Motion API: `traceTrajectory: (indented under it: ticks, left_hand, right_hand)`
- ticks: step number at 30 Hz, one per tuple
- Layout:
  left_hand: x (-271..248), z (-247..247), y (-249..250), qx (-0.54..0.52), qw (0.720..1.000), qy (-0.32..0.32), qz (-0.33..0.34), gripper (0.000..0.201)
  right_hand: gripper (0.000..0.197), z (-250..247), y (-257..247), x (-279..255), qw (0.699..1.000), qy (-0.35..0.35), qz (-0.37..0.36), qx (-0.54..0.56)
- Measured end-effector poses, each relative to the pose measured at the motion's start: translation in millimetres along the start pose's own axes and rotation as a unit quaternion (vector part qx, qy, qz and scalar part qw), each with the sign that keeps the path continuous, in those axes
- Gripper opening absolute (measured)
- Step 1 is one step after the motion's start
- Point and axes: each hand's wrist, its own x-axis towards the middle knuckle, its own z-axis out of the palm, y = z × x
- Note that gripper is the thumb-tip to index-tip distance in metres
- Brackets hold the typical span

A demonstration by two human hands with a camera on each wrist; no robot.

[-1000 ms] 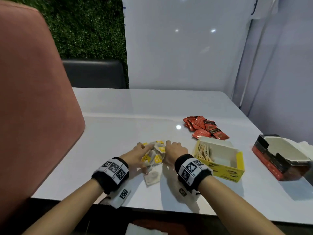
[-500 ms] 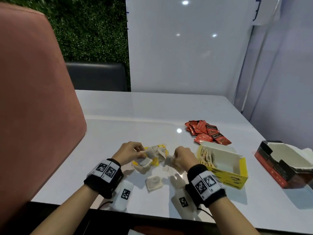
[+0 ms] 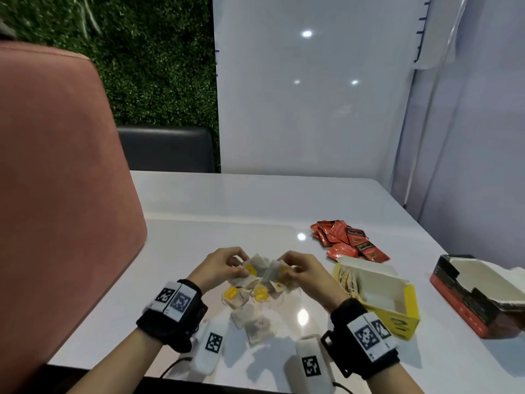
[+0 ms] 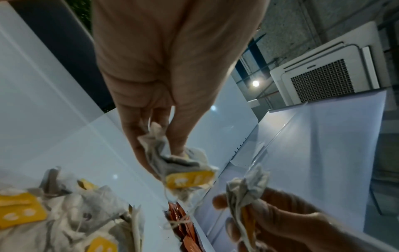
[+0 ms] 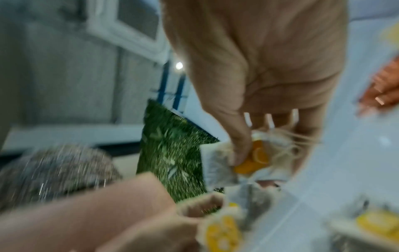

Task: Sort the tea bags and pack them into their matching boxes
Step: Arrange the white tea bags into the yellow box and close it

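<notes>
Both hands are raised a little above the white table (image 3: 199,228), each pinching white tea bags with yellow tags. My left hand (image 3: 221,268) grips a small bunch of tea bags (image 4: 185,170) between thumb and fingers. My right hand (image 3: 301,273) pinches other tea bags (image 5: 244,158); strings still join the two bunches. More yellow-tagged tea bags (image 3: 252,305) lie tangled on the table below. The open yellow box (image 3: 397,314) stands just right of my right hand, with several bags inside. Red tea packets (image 3: 346,240) lie in a heap behind it. The open red box (image 3: 471,305) is at far right.
A pink chair back (image 3: 56,194) fills the left side, close to the table edge. A dark seat (image 3: 167,149) stands behind the table's far edge, with a white panel (image 3: 312,95) beyond. The table's near edge runs just under my wrists.
Both hands lifted off the pile and drew apart, each taking tea bags up with it. Loose bags stayed on the table below.
</notes>
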Motion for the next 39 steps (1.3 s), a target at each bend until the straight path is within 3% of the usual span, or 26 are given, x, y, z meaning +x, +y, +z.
traceTrajectory:
  ticks: [3, 5, 8, 12, 19, 24, 28, 33, 36, 39]
  left_hand:
    - [-1.1, 1.1, 11.5, 0.029, 0.999, 0.002, 0.028, 0.016]
    - [-4.0, 3.1, 23.2, 0.039, 0.998, -0.001, 0.053, 0.016]
    - [-8.0, 4.7, 35.3, 0.032, 0.997, 0.002, 0.077, 0.016]
    - [-7.5, -2.1, 29.8, -0.029, 0.998, -0.003, 0.059, 0.031]
    - [-1.9, 4.8, 12.1, -0.071, 0.997, 0.028, 0.019, 0.021]
    - [0.8, 14.2, 17.2, -0.102, 0.994, 0.024, 0.028, 0.015]
    - [8.0, 22.9, 17.6, -0.134, 0.989, 0.058, 0.018, 0.008]
    - [14.3, 32.1, 17.5, -0.16, 0.983, 0.094, 0.01, 0.012]
    - [14.6, 27.8, 18.3, -0.224, 0.972, 0.073, -0.008, 0.012]
    - [12.1, 23.0, 21.1, -0.331, 0.942, 0.033, -0.044, 0.008]
  right_hand:
    - [0.016, 1.3, -1.8, 5.3, 0.987, 0.008, -0.076, -0.141]
    - [0.017, 3.3, -6.5, 7.4, 0.982, 0.005, -0.108, -0.152]
    - [0.01, 1.4, -6.3, 9.9, 0.993, 0.023, -0.074, -0.084]
    - [0.004, -3.3, -0.1, 7.4, 0.997, 0.045, -0.013, 0.067]
    - [0.019, -9.6, 6.1, 4.5, 0.933, 0.055, 0.084, 0.347]
    - [0.015, -2.2, 8.7, 4.8, 0.92, 0.082, 0.102, 0.369]
    - [0.021, 9.8, 13.1, 5.1, 0.92, 0.112, 0.094, 0.365]
    - [0.018, 20.4, 13.9, 6.6, 0.921, 0.125, 0.074, 0.363]
    - [0.016, 15.6, 15.5, 6.3, 0.91, 0.119, 0.075, 0.389]
    - [0.016, 11.0, 15.9, 4.9, 0.903, 0.088, 0.071, 0.414]
